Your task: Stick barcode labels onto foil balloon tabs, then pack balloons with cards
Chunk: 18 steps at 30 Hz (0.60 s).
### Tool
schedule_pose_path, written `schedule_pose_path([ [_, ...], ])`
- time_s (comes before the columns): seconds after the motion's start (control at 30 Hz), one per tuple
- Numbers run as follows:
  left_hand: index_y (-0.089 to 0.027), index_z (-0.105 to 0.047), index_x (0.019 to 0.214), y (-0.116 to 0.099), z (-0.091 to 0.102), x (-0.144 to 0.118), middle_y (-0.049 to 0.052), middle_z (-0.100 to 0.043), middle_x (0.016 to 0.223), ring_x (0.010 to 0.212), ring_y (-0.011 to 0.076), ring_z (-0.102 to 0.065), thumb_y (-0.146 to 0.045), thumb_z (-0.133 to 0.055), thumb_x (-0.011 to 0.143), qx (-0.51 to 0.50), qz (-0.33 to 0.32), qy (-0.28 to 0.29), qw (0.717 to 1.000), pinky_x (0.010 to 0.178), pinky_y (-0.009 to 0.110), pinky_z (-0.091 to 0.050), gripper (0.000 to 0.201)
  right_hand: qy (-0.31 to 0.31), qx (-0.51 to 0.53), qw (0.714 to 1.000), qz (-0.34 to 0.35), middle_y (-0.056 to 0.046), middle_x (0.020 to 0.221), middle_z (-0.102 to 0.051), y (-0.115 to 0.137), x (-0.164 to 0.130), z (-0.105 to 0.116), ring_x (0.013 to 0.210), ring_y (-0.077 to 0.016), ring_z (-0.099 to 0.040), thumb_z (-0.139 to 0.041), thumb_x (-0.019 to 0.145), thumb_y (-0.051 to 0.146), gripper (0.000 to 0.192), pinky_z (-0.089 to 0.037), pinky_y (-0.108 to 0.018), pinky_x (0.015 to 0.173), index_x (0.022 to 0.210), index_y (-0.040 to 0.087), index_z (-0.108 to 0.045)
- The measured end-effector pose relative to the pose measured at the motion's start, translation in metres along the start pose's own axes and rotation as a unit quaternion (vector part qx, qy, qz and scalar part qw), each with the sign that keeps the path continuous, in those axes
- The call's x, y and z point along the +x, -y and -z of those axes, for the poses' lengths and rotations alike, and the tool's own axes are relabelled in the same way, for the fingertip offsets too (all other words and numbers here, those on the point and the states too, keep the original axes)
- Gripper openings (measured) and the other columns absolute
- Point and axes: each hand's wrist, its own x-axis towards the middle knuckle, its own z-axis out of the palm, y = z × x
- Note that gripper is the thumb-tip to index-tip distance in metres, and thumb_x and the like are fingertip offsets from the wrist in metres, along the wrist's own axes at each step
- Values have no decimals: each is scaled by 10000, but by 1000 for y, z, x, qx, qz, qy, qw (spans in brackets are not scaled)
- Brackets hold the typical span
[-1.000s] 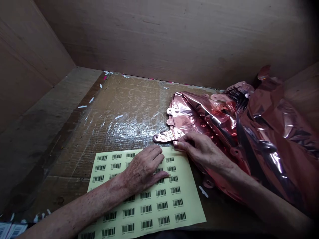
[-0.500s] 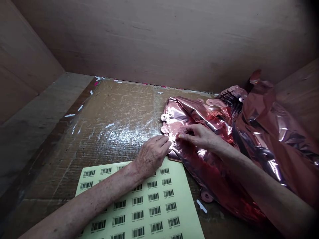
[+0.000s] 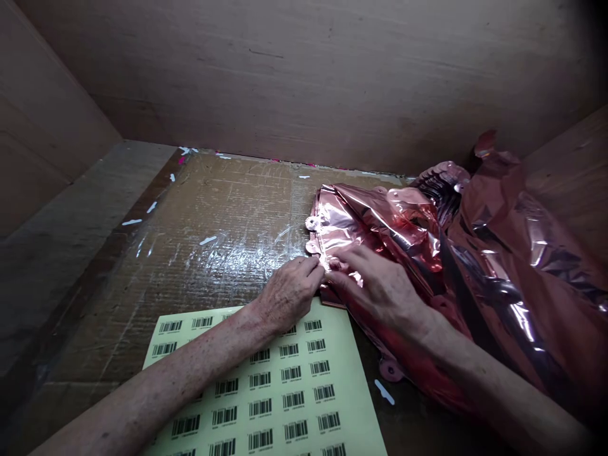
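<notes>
Left hand (image 3: 289,292): lying knuckles-up over the top edge of the barcode label sheet (image 3: 289,386), fingertips curling together and pinching at the near-left edge of the foil balloon (image 3: 375,221).

Right hand (image 3: 375,285): lying palm-down on the same foil balloon, fingers loosely spread and pressing it flat, fingertips meeting those of the left hand.

Foil balloon: rose-gold, deflated, lying on top of a crumpled pile of like foil (image 3: 513,266) at the right.

Surface (image 3: 223,221): taped cardboard, carrying everything, white paper scraps (image 3: 208,240) lying about.
</notes>
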Motion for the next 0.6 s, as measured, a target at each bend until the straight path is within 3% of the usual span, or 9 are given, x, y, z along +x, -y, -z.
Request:
schedule_pose_path([
  [0.13,-100,-621,959,3,1,0,113,-674,992,941,221,-631,-74,-436,954,-39,-1,-40,998,867,367,-545,187,-1,-128,989,75,-114,879,-649,26,-10,-15,734,-213,-581,-574,886,91,161,-405,-306,583,1011,94,-674],
  [0.23,-106,-640,999,6,3,0,106,-693,970,955,220,-650,-154,-462,990,-78,9,-66,995,869,367,-550,184,-11,-139,985,97,-102,792,-639,23,-7,-20,694,-204,-561,-543,837,13,187,-359,-308,555,916,92,-694],
  [0.3,-128,-651,1005,9,4,-1,86,-704,947,934,204,-663,-198,-475,1002,-108,16,-75,991,855,353,-556,190,-20,-60,996,68,-76,763,-631,13,-3,-17,651,-174,-539,-543,900,102,161,-345,-293,556,836,123,-689],
  [0.37,-148,-667,971,13,3,-2,64,-710,905,890,187,-675,-215,-480,1006,-128,19,-80,988,828,340,-564,202,-3,85,996,5,-42,713,-612,2,0,-11,621,-147,-527,-564,943,232,230,-355,-273,568,757,142,-665],
  [0.4,-153,-675,948,14,3,-3,58,-712,886,875,184,-679,-222,-487,1005,-131,20,-82,988,819,339,-567,208,12,173,984,-33,-26,681,-598,-3,1,-6,610,-137,-526,-573,949,300,283,-362,-265,569,723,148,-648],
  [0.5,-152,-697,901,17,0,-5,61,-719,872,890,192,-692,-266,-509,1005,-117,9,-85,989,835,354,-577,244,54,385,913,-125,-9,643,-593,-20,3,12,594,-128,-534,-574,936,479,398,-375,-256,547,706,159,-634],
  [0.53,-149,-703,897,17,-1,-5,66,-722,882,911,197,-694,-278,-510,1007,-107,3,-85,991,851,362,-579,256,59,410,897,-151,-12,641,-600,-28,3,20,581,-125,-531,-582,918,525,422,-371,-258,535,714,160,-639],
  [0.6,-149,-709,904,17,-1,-6,73,-728,919,958,202,-694,-277,-492,1016,-91,-10,-78,993,882,375,-580,275,61,388,897,-201,-23,635,-612,-55,7,39,545,-113,-519,-596,876,595,471,-357,-269,520,736,149,-657],
])
